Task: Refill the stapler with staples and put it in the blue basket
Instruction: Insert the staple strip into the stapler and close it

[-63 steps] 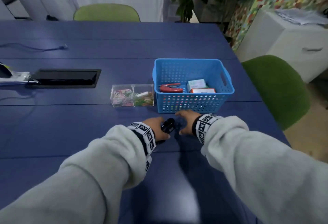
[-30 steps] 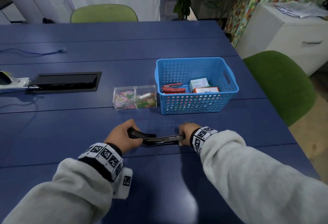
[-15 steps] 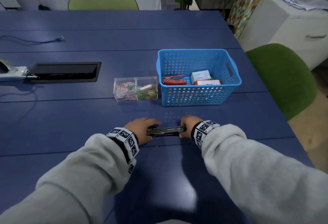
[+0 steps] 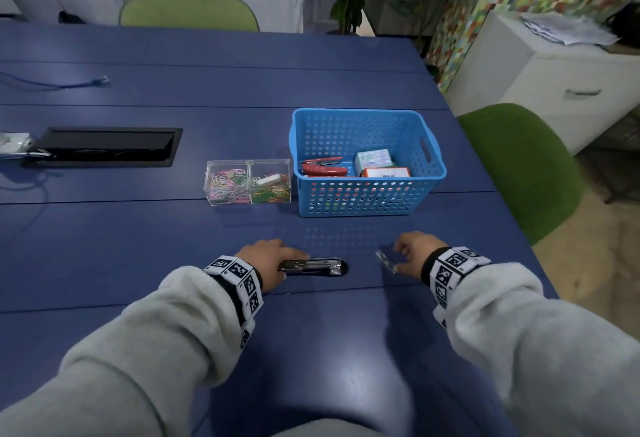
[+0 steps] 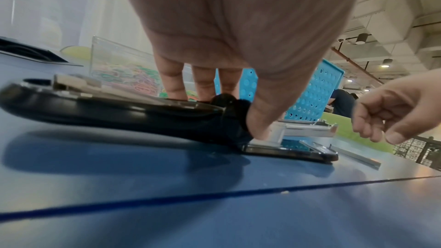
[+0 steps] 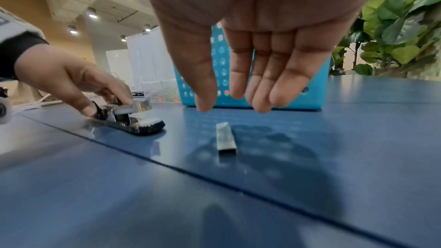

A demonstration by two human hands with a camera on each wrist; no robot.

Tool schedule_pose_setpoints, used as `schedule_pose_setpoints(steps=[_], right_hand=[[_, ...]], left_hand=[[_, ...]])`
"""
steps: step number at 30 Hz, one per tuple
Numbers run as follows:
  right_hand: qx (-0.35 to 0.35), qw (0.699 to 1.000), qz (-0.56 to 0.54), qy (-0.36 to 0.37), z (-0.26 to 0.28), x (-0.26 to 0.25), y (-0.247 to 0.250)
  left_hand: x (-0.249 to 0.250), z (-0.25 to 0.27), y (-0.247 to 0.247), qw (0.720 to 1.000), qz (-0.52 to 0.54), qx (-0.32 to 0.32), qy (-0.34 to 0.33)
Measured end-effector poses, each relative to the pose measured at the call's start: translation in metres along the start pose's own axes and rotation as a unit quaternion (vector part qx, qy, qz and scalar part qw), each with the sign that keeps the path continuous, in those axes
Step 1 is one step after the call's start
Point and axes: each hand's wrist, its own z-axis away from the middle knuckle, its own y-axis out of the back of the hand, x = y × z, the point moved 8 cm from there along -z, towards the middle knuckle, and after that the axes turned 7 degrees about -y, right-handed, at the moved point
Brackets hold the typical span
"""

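We see dark blue table (image 4: 138, 246). Bright blue basket (image 4: 367, 194), walls dotted with round holes. Stapler (image 4: 311, 266): black body, silver metal rail. Silver-grey staple strip (image 6: 226, 140). In basket, red stapler (image 4: 323, 167). Clear box (image 4: 248, 181) holds pink, green, yellow paper clips. Our sleeves (image 4: 156, 343) pale grey; wrist bands (image 4: 239, 281) white with black square-code pattern. Chairs (image 4: 523, 166) green.

Both arms reach forward in grey sleeves, each wrist wrapped in a band of black-and-white markers. The left hand (image 4: 266, 261) lies palm down, its fingers and thumb (image 5: 260, 129) curled onto the black stapler (image 4: 313, 266) and pinning it. The right hand (image 4: 412, 252) hovers palm down, fingers (image 6: 264, 90) loosely extended and pointing downward, thumb apart, holding nothing.
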Motion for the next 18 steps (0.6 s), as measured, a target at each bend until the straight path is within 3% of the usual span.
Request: schedule_pose_setpoints(steps=[13,16,18], right_hand=[[-0.022,0.999,0.02,-0.018,-0.006,-0.021,-0.018],[-0.005,0.999,-0.052,-0.003,-0.001,-0.031,-0.009],[0.032,0.987,-0.146,0.051,0.006,-0.052,0.004]], left_hand=[[-0.002,0.001,-0.002,1.0,0.009,0.007,0.011],[-0.002,0.0,-0.002,1.0,0.008,0.008,0.011],[-0.002,0.0,-0.003,1.0,0.006,0.006,0.01]])
